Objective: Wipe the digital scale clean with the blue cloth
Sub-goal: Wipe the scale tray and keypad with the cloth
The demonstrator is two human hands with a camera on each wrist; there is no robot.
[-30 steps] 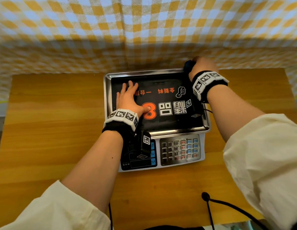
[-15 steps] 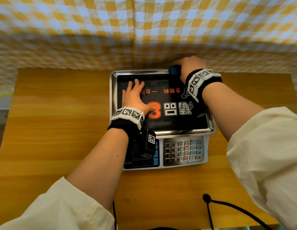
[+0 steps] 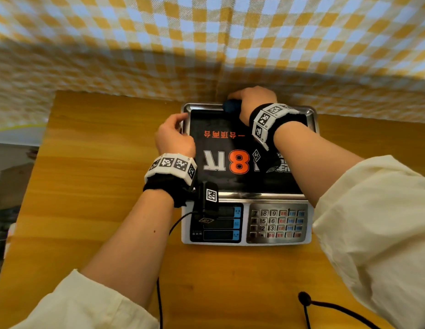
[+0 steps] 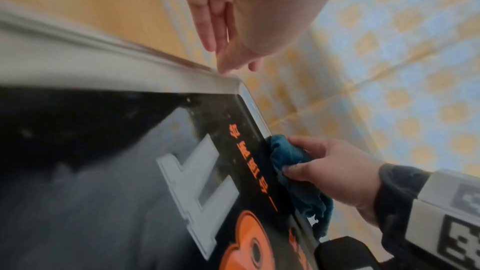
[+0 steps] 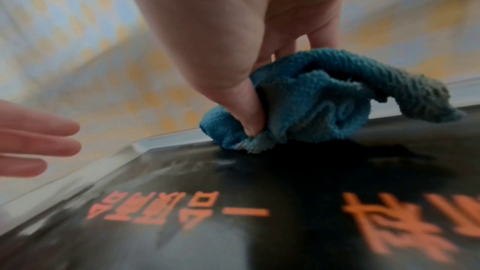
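Note:
The digital scale [image 3: 277, 223] stands on the wooden table, its steel tray [image 3: 261, 195] covered by a black sticker with orange print. My right hand [image 3: 252, 100] grips the bunched blue cloth [image 3: 231, 106] and presses it against the tray's far edge, left of the middle. The right wrist view shows my thumb dug into the cloth [image 5: 311, 100] on the sticker. My left hand [image 3: 174, 134] is at the tray's far left corner. Its fingers [image 4: 221, 28] are straight, and the tips touch the rim there. In the left wrist view the cloth [image 4: 291, 157] lies under my right hand [image 4: 332, 171].
A yellow and white checked cloth [image 3: 206, 43] hangs right behind the scale as a backdrop. The wooden table [image 3: 99, 162] stretches to the left and in front of the scale. A black cable with a round end [image 3: 304, 299] lies near the front right.
My left hand has lifted off the black sticker and moved to the tray's far left corner. My right hand has slid the blue cloth leftward along the far edge.

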